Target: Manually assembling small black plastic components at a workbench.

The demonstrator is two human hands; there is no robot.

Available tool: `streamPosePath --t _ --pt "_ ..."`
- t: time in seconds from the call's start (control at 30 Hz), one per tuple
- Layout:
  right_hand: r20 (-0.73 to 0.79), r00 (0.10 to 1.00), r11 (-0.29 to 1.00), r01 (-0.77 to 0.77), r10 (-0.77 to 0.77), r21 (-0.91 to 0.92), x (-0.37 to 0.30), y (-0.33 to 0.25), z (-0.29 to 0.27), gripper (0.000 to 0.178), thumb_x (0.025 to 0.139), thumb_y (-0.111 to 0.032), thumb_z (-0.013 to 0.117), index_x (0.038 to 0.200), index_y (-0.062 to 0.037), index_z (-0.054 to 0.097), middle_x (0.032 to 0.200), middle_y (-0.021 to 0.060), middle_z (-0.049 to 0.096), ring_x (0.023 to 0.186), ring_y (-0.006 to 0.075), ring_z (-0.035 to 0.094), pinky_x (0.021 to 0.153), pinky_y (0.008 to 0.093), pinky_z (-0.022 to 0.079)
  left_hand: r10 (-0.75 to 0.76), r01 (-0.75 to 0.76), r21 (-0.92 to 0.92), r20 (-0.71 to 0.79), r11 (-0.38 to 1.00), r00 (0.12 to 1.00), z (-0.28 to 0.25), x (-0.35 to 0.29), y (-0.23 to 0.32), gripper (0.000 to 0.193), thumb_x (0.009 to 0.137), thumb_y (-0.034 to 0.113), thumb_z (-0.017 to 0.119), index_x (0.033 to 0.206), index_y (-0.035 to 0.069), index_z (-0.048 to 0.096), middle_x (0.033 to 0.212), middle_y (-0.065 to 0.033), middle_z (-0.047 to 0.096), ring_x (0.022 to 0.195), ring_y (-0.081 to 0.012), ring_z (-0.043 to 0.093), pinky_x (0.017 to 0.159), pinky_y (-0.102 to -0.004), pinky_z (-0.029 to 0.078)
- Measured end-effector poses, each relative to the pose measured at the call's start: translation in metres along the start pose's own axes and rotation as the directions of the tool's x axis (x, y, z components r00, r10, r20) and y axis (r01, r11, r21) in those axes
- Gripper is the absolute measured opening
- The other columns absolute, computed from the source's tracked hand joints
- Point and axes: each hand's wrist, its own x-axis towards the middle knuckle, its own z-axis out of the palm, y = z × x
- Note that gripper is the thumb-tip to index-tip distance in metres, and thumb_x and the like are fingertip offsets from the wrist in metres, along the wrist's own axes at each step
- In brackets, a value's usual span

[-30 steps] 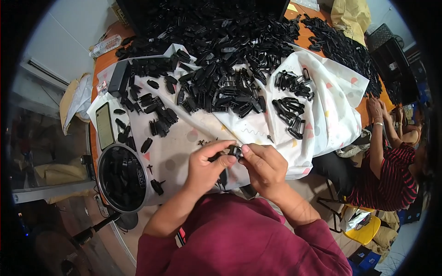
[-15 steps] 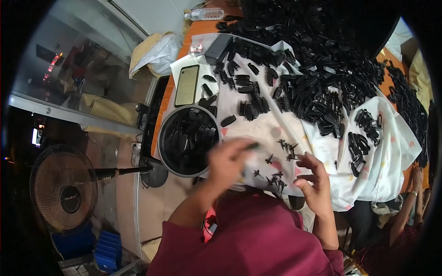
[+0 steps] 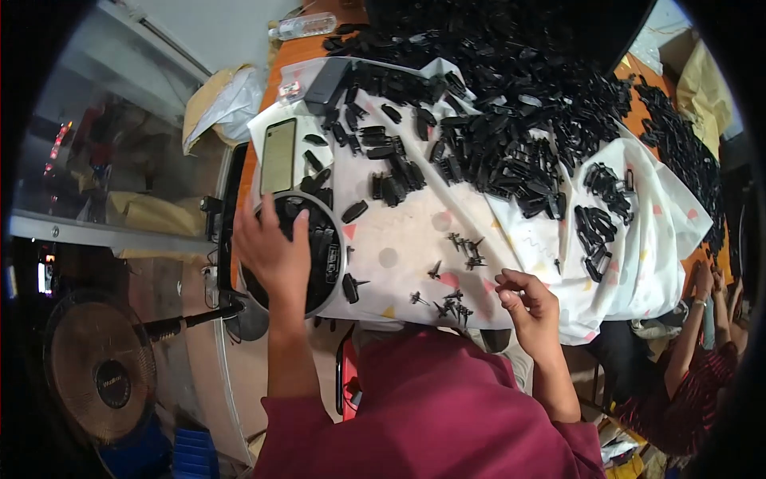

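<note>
My left hand (image 3: 275,249) reaches over the round grey-rimmed tub (image 3: 341,255) at the table's left edge, fingers spread and thumb raised. Black plastic pieces (image 3: 321,247), shaped like small clips, lie inside the tub, partly hidden by the hand. Just right of the rim, one black piece with a thin pin (image 3: 353,287) lies on the cloth. My right hand (image 3: 530,310) hovers at the cloth's front edge, thumb and forefinger drawn together; whatever they pinch is too small to make out. Left of it lie several small black pronged parts (image 3: 455,303).
A large heap of black pieces (image 3: 511,112) covers the back. A patterned white cloth (image 3: 399,231) lies over the orange table. A phone (image 3: 278,156), dark box (image 3: 327,84) and clear bottle (image 3: 307,25) lie at left. A fan (image 3: 100,367) stands left; another person's arms (image 3: 692,327) show at right.
My left hand has moved left from the cloth to over the tub, and its fingers have spread. The right hand's fingers have drawn closer together. The whole view has shifted a little.
</note>
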Motion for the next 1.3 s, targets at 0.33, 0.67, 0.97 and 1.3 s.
streamPosePath --t 0.33,0.67,0.97,1.3 --pt "-0.411 0.855 0.780 -0.012 -0.317 -0.626 0.034 0.019 -0.051 0.020 0.076 -0.007 0.063 0.095 -0.0040 0.062 0.083 0.0109 0.061 0.069 0.0216 0.059 0.058 0.0304 0.045 0.038 0.057 -0.185 0.474 0.981 0.880 0.070 0.017 0.082 0.025 0.079 0.015 0.053 0.103 0.009 0.056 0.088 -0.0175 0.062 0.082 -0.0356 0.058 0.071 -0.0421 0.045" --pt "-0.421 0.801 0.394 -0.254 -0.426 -0.883 0.095 0.043 -0.115 0.012 0.070 -0.015 0.062 0.076 -0.0051 0.063 0.084 0.0111 0.059 0.082 0.0302 0.053 0.071 0.0380 0.045 0.593 0.888 -0.422 0.674 -0.181 0.441 0.032 -0.014 0.128 0.034 0.080 -0.002 0.049 0.114 -0.002 0.052 0.101 -0.0085 0.058 0.088 -0.0154 0.056 0.076 -0.0280 0.045" --pt "-0.305 0.944 0.853 0.260 -0.126 0.452 0.057 -0.025 -0.035 0.029 0.083 0.002 0.053 0.110 -0.0003 0.044 0.092 0.0095 0.054 0.075 0.0172 0.059 0.062 0.0248 0.050 0.719 0.534 -0.833 0.459 0.144 0.522 0.002 -0.033 0.152 0.034 0.081 0.006 0.063 0.113 -0.001 0.054 0.079 0.0012 0.055 0.069 -0.0056 0.050 0.065 -0.0193 0.043" --pt "-0.093 0.818 0.817 0.545 -0.567 -0.190 0.029 -0.021 -0.009 0.032 0.070 0.008 0.061 0.102 -0.0005 0.059 0.089 0.0131 0.062 0.077 0.0217 0.060 0.066 0.0285 0.048 0.613 0.678 -0.732 0.507 -0.065 0.606 -0.006 -0.037 0.151 0.038 0.081 0.006 0.062 0.118 0.000 0.052 0.095 0.0005 0.055 0.072 -0.0033 0.050 0.055 -0.0147 0.040"
